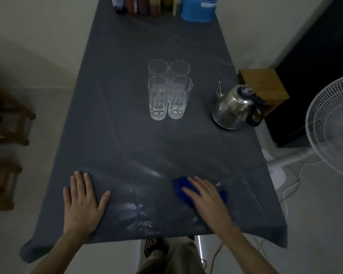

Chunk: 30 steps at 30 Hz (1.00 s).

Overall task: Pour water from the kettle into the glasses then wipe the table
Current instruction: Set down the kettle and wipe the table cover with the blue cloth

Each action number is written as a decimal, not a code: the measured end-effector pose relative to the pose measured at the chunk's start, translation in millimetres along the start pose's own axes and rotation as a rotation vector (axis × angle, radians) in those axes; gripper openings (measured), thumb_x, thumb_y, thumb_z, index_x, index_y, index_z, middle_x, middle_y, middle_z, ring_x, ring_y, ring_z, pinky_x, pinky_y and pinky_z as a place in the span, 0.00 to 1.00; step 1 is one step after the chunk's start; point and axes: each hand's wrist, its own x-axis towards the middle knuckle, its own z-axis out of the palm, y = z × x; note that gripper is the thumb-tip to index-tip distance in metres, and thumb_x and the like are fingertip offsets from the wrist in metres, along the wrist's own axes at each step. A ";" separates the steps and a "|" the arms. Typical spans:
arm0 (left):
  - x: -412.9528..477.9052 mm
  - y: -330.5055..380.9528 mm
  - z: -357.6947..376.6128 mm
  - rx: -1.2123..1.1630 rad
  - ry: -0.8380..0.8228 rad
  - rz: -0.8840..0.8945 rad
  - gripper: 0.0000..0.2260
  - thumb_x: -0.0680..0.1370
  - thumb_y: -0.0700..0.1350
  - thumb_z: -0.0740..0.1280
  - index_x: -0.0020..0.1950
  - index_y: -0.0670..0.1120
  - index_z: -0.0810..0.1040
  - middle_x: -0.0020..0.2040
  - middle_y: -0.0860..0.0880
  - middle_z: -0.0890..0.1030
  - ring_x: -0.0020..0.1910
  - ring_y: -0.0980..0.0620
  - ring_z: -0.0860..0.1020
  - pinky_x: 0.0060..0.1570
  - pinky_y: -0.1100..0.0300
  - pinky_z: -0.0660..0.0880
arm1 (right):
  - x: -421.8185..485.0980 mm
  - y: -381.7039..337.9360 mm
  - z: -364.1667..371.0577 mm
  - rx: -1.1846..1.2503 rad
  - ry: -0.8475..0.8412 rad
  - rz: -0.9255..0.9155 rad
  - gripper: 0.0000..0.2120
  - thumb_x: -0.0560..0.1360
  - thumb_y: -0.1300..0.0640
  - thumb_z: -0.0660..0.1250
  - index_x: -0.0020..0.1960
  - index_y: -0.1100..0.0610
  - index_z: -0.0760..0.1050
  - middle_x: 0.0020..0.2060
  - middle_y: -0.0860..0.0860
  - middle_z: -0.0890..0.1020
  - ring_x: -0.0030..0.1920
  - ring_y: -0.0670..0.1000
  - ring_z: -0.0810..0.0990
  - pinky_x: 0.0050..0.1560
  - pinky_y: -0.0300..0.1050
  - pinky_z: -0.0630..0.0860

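Several clear ribbed glasses stand in a tight square at the middle of the table, which is covered by a dark grey cloth. To their right a steel kettle with a black handle stands upright, spout toward the glasses. Near the front edge my right hand lies flat on a blue cloth, pressing it onto the tabletop. At the front left my left hand rests flat on the table with fingers spread, holding nothing. Wet streaks shine between the two hands.
Several bottles and a blue container line the far end. A wooden box sits beside the table behind the kettle. A white fan stands at the right, wooden stools at the left.
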 end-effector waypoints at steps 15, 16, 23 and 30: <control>-5.6 135.9 7.9 -0.044 -0.017 0.525 0.29 0.82 0.56 0.39 0.76 0.41 0.58 0.78 0.42 0.56 0.77 0.45 0.53 0.74 0.45 0.50 | -0.1 -45.1 7.1 0.236 0.088 0.300 0.23 0.72 0.59 0.72 0.66 0.54 0.74 0.68 0.54 0.74 0.68 0.54 0.72 0.69 0.53 0.69; -2.6 139.7 10.0 -0.044 -0.021 0.534 0.28 0.82 0.55 0.39 0.76 0.42 0.58 0.78 0.42 0.56 0.77 0.46 0.54 0.74 0.46 0.49 | 0.4 -55.3 11.0 0.253 0.050 0.243 0.25 0.73 0.56 0.72 0.68 0.53 0.72 0.69 0.52 0.73 0.69 0.52 0.71 0.69 0.51 0.68; 2.7 129.1 16.0 -0.008 0.016 0.620 0.27 0.82 0.55 0.40 0.77 0.42 0.56 0.78 0.42 0.55 0.77 0.44 0.55 0.74 0.48 0.49 | -39.5 -12.5 5.6 0.050 -0.027 0.043 0.35 0.64 0.57 0.79 0.68 0.51 0.71 0.67 0.55 0.76 0.66 0.55 0.75 0.68 0.49 0.66; -0.1 132.9 15.7 0.006 0.036 0.596 0.26 0.81 0.53 0.44 0.77 0.42 0.57 0.78 0.42 0.56 0.77 0.45 0.54 0.75 0.49 0.49 | -71.7 75.0 -29.8 0.049 0.188 0.514 0.21 0.77 0.59 0.61 0.70 0.56 0.69 0.66 0.61 0.75 0.66 0.59 0.72 0.73 0.52 0.60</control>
